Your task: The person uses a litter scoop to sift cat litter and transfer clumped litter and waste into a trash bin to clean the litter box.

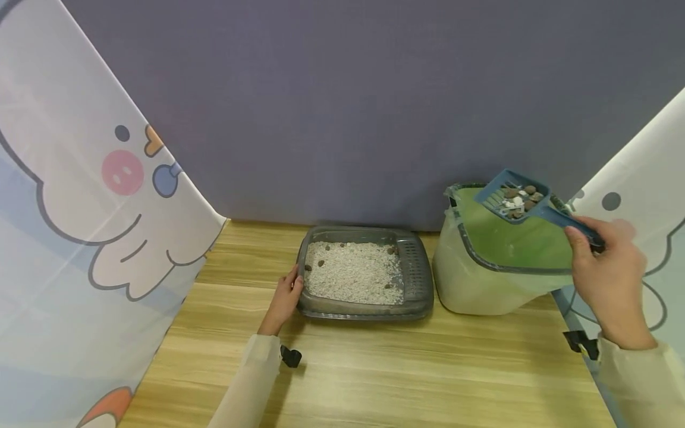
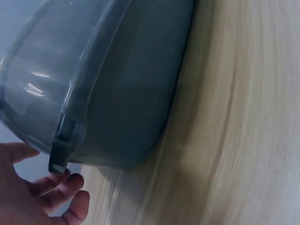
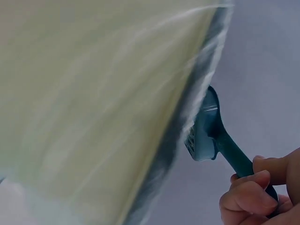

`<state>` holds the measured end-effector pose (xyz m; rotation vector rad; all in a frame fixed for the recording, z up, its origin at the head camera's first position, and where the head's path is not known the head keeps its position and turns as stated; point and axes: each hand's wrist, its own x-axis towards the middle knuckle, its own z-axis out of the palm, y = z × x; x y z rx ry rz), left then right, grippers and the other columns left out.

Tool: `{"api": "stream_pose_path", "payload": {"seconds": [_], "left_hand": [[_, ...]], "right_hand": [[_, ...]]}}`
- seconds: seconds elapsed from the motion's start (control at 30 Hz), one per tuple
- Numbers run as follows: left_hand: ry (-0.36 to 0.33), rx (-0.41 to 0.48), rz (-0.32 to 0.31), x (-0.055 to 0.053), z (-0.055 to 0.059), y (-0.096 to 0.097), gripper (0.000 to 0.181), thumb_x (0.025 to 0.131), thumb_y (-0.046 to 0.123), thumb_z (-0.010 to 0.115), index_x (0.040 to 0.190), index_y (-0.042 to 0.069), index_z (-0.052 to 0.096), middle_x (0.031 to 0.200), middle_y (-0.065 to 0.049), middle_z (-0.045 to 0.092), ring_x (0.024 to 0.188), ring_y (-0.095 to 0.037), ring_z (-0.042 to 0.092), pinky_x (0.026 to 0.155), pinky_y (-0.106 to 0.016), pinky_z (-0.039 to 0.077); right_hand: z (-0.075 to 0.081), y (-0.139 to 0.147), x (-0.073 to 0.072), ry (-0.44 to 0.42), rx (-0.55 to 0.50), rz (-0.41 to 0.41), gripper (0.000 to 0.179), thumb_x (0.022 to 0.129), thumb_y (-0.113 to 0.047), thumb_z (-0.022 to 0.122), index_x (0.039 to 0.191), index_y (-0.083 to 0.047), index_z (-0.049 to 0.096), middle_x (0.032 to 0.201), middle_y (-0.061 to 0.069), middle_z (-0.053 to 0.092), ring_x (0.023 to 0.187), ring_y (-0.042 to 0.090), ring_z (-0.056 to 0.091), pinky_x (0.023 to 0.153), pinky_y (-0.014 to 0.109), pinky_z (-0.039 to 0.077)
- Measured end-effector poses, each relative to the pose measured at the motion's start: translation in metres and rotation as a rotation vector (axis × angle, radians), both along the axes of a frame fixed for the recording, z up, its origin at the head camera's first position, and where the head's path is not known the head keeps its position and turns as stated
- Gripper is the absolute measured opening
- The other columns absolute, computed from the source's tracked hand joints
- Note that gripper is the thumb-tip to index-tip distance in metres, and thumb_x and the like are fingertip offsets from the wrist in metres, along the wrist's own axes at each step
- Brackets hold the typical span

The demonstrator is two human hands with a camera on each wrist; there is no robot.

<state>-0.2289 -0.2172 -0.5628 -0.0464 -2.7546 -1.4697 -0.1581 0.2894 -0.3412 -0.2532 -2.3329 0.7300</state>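
Note:
My right hand [image 1: 611, 276] grips the handle of a blue slotted litter scoop [image 1: 556, 217] above the open top of a lined bin [image 1: 476, 279]. Brown clumps [image 1: 530, 189] and a few white bits lie in the scoop's head. In the right wrist view the bin's side [image 3: 93, 103] hides part of that head. My left hand [image 1: 282, 302] holds the left rim of a grey litter box [image 1: 353, 310], thumb on top and fingers curled beneath the lip in the left wrist view. Pale litter [image 1: 350, 273] with several brown clumps fills the box.
The box and bin stand side by side on a wood-grain tabletop [image 1: 374, 368]. Behind them rises a grey-purple partition [image 1: 342, 107]. Printed cartoon panels [image 1: 75, 196] flank the left and right sides. A clear plastic liner folds over the bin's dark rim.

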Motion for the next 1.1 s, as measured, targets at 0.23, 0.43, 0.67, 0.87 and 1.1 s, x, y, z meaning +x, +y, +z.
{"api": "stream_pose_path", "payload": {"seconds": [0.23,0.43,0.67,0.87,1.1], "left_hand": [[0.205,-0.026,-0.001,-0.001,-0.002,0.0,0.05,0.1,0.017,0.045,0.145,0.0,0.033,0.124,-0.026,0.04,0.102,-0.034,0.046,0.078,-0.047,0.044],[0.277,-0.047,0.004,0.001,0.0,0.004,0.045,0.099,0.011,0.046,0.142,0.001,0.04,0.119,-0.02,0.045,0.094,-0.028,0.049,0.073,-0.042,0.047],[0.303,-0.029,-0.007,0.001,0.0,0.004,0.044,0.099,0.01,0.044,0.143,0.004,0.04,0.12,-0.021,0.044,0.088,-0.025,0.048,0.074,-0.042,0.045],[0.333,-0.015,-0.019,-0.002,-0.003,0.005,0.044,0.098,0.007,0.045,0.142,0.003,0.041,0.118,-0.022,0.044,0.089,-0.026,0.05,0.075,-0.042,0.047],[0.325,-0.019,-0.032,-0.002,-0.002,0.008,0.044,0.099,0.009,0.044,0.143,0.003,0.041,0.12,-0.022,0.044,0.087,-0.024,0.05,0.072,-0.04,0.046]], "right_hand": [[-0.017,0.019,-0.006,0.071,0.09,0.032,0.027,0.093,-0.008,0.061,0.117,0.003,0.065,0.096,0.02,0.059,0.07,-0.02,0.032,0.063,0.009,0.027],[-0.024,0.027,-0.011,0.299,0.128,0.105,0.017,0.089,0.002,0.062,0.103,0.006,0.071,0.08,-0.016,0.043,0.074,-0.015,0.034,0.066,0.006,0.028],[-0.024,0.019,-0.014,0.445,0.069,0.069,0.015,0.088,0.005,0.059,0.089,0.006,0.074,0.081,-0.029,0.04,0.073,-0.013,0.034,0.063,0.013,0.023],[-0.013,0.003,-0.008,0.51,0.055,0.089,0.019,0.089,0.009,0.053,0.086,0.012,0.072,0.08,-0.028,0.038,0.074,-0.013,0.033,0.065,0.014,0.022],[-0.028,0.011,-0.006,0.62,0.029,0.123,0.024,0.091,0.004,0.051,0.083,0.01,0.072,0.069,-0.011,0.042,0.07,-0.005,0.03,0.068,0.017,0.02]]}}
